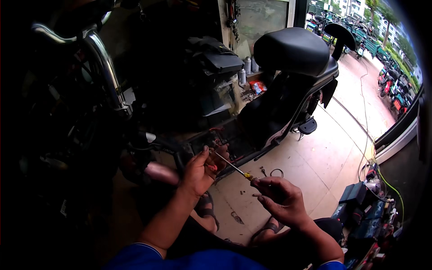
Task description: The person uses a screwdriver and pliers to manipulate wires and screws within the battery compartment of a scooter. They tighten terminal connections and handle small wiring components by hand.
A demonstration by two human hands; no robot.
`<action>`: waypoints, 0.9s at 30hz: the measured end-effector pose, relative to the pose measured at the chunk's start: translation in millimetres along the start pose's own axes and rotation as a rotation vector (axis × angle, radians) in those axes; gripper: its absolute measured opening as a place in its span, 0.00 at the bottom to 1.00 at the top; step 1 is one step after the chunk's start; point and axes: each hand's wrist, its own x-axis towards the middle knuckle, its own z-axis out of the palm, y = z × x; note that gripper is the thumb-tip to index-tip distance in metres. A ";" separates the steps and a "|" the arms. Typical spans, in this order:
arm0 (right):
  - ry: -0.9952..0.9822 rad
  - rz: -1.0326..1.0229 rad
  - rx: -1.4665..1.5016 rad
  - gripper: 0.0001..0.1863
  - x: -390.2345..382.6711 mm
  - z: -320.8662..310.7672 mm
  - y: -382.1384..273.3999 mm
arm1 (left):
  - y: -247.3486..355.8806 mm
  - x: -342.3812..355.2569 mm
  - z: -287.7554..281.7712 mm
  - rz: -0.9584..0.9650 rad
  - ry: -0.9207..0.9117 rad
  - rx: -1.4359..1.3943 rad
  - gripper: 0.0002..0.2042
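A screwdriver [231,165] with a long metal shaft and a yellow handle points up and to the left. My right hand [285,200] is closed on the handle end, fingers curled above and thumb below. At the shaft's tip is my left hand [198,174], thumb raised and fingers curled around something dark that I cannot make out. A bit of red shows against its palm. Both hands are over the near edge of a scooter's footboard [245,139], where red wires [217,129] and dark parts lie exposed. Shadow hides much detail there.
The scooter's black seat [292,49] rises beyond; chrome handlebars [103,63] stand at left. Small loose parts [264,171] and a ring [277,173] lie on the tiled floor. Batteries [353,193] and cables crowd the right. Spray cans [247,65] stand behind. Parked scooters [393,85] line the outside.
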 end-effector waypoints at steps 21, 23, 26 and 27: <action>0.066 0.022 0.083 0.18 -3.6 2.6 4.3 | 0.4 -1.3 -1.7 -0.018 -0.055 0.153 0.14; 0.025 0.024 0.057 0.17 -3.5 -0.4 5.3 | 1.0 -1.8 -1.3 0.000 -0.059 0.183 0.14; -0.070 -0.033 -0.133 0.19 -3.2 -5.8 0.2 | -0.2 -2.2 -1.9 0.041 -0.060 0.239 0.14; -0.068 -0.033 -0.132 0.19 -4.0 -4.3 0.9 | -1.3 -2.0 -1.6 0.063 -0.059 0.266 0.14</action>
